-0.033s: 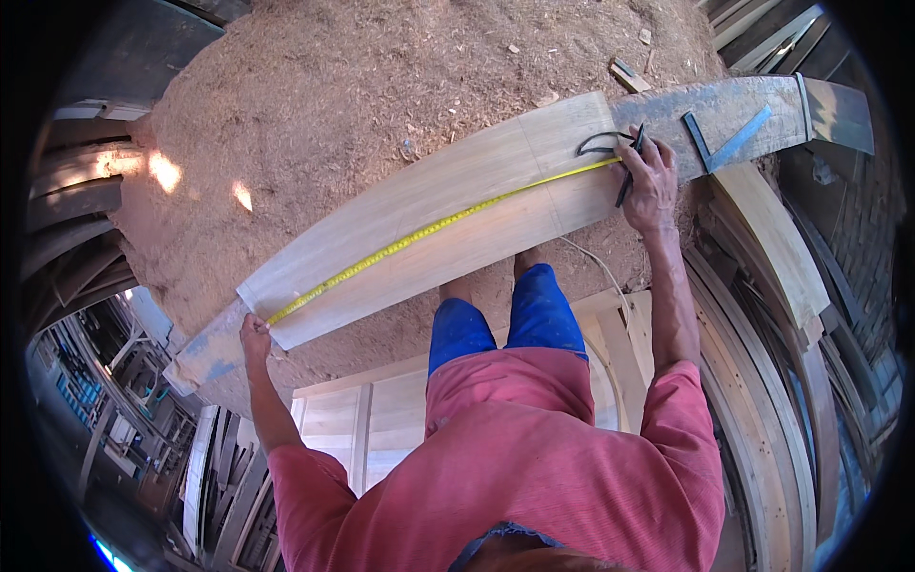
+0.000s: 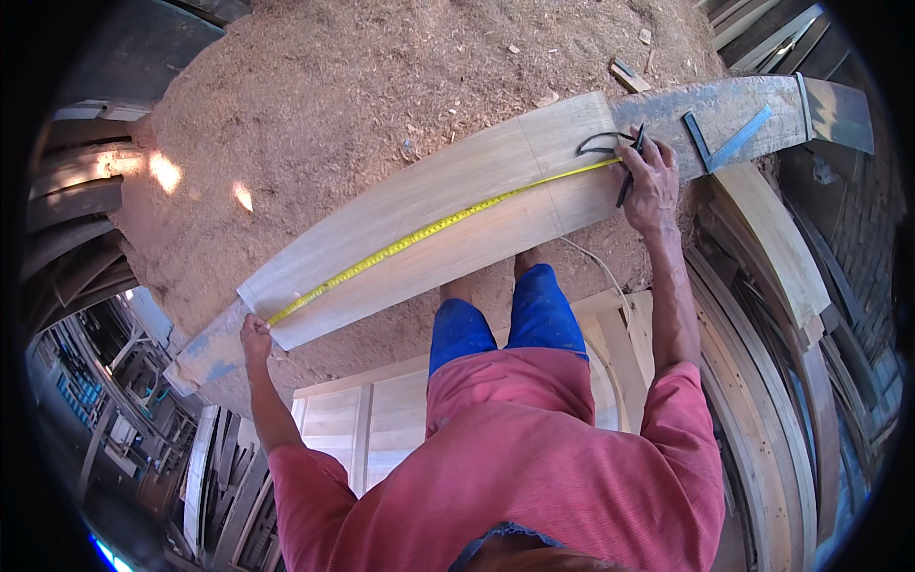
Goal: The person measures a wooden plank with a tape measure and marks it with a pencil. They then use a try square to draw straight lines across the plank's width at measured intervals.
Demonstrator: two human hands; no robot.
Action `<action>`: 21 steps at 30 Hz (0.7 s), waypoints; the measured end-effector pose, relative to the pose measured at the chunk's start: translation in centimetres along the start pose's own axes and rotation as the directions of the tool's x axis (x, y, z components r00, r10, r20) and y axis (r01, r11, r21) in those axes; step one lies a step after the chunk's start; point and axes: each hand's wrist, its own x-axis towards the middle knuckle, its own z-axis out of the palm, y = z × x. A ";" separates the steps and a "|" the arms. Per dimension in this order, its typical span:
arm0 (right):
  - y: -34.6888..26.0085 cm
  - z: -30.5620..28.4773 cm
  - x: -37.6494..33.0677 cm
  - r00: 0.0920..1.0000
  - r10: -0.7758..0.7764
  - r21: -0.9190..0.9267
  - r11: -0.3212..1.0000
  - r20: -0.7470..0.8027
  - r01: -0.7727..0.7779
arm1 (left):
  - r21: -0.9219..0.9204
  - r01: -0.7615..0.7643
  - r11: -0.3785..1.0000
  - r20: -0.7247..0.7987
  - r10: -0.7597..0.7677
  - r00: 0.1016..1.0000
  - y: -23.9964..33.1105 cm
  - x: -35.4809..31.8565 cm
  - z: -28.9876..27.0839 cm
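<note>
A yellow tape measure (image 2: 410, 240) is stretched lengthwise over a wide, pale wooden board (image 2: 381, 210). At the board's left end, my left hand (image 2: 254, 336) pinches the tape's end with closed fingers. My right hand (image 2: 651, 176) is closed around the other end, by the board's right edge. It also holds a thin black stick (image 2: 624, 189), perhaps a pencil, which pokes out past the fingers. A black cord loop (image 2: 599, 143) sticks out to the left of this hand and lies over the board. The tape's case is hidden by the fingers.
Beneath the board runs a long, worn workbench plank (image 2: 753, 105). An angled square (image 2: 729, 141) lies on it, right of my right hand. Sawdust and shavings (image 2: 315, 105) cover the ground beyond. Curved planks (image 2: 762, 381) are stacked at the right, and a wooden panel (image 2: 386, 419) lies behind my legs.
</note>
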 end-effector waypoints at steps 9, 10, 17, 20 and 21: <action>-2.2 -2.2 0.9 0.934 0.222 -0.113 0.974 0.280 -0.197 | -0.049 -0.069 0.996 -0.009 0.068 0.998 -0.2 1.3 0.4; -2.2 -2.2 0.8 0.932 0.226 -0.115 0.973 0.283 -0.201 | -0.041 -0.008 0.999 0.013 0.009 1.000 -0.1 1.3 0.4; -1.5 -1.5 0.2 0.956 0.183 -0.096 0.982 0.228 -0.165 | -0.029 -0.013 1.000 0.023 0.014 1.000 0.6 1.2 0.0; -1.2 -1.4 0.1 0.958 0.175 -0.086 0.984 0.225 -0.159 | -0.018 -0.015 1.000 0.011 0.015 1.000 0.6 1.2 0.0; -1.2 -1.4 0.1 0.960 0.171 -0.082 0.984 0.224 -0.156 | -0.029 -0.015 0.999 0.013 0.015 1.000 0.6 1.2 0.1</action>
